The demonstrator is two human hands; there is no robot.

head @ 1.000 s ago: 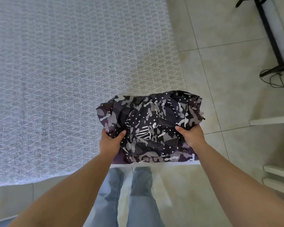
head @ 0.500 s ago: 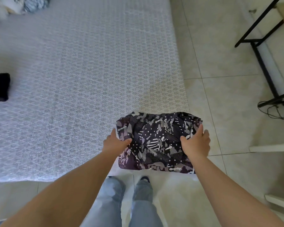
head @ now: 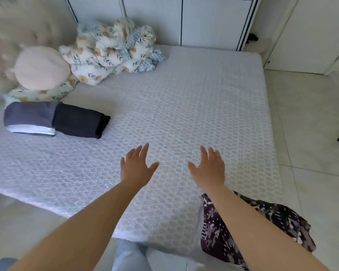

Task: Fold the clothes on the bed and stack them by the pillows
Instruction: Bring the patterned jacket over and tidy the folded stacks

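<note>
Both hands are seen stretched forward over the bed [head: 184,106], palms down, fingers straight and spread; nothing is held by the left hand [head: 136,167] or the right hand [head: 209,169]. Whether the palms touch the mattress cover cannot be told from this angle. A camouflage-patterned garment [head: 223,231] is noted at the near right corner of the bed, partly hidden under the right forearm, its right edge reaching out over the floor [head: 311,153]. A stack of folded dark clothes [head: 55,119] is recorded at the far left, lying just beside the pillows [head: 41,67]: a navy piece, a grey-blue piece and a white layer beneath. A crumpled floral blanket [head: 114,49] is heaped at the far end, right of the pillows. White cabinet doors [head: 213,22] are seen beyond the bed.
</note>
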